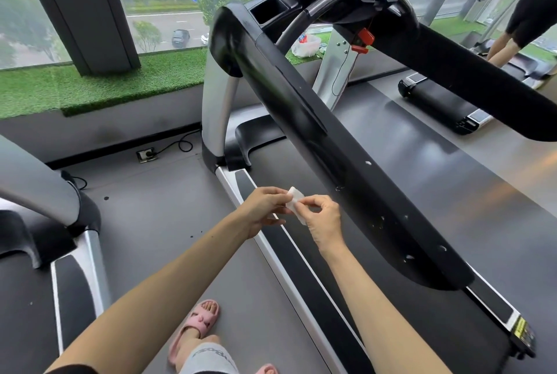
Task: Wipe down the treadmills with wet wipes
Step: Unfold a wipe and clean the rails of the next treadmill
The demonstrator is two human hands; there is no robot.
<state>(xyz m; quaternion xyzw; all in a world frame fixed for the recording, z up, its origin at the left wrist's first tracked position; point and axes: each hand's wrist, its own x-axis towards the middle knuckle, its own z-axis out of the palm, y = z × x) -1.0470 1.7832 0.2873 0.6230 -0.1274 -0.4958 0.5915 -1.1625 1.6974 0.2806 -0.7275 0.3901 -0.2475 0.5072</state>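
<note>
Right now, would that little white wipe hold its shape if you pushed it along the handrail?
Probably not: the wipe looks thin and crumpled between the left hand and right hand, so it is likely limp. It seems very light. On the glossy handrail it may bunch up.

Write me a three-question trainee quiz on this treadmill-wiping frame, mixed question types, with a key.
1. True or false: the wet wipe is pressed flat against the black handrail.
2. Which hands hold the wipe? A) left hand only B) right hand only C) both
3. Fill in: white specks show on the handrail's ____ end, near or far from the person.

Key:
1. False; the wipe is held in the air beside the handrail, not touching it.
2. C; both hands pinch it between their fingers.
3. Near; the specks cluster on the lower stretch close to the hands.
</note>
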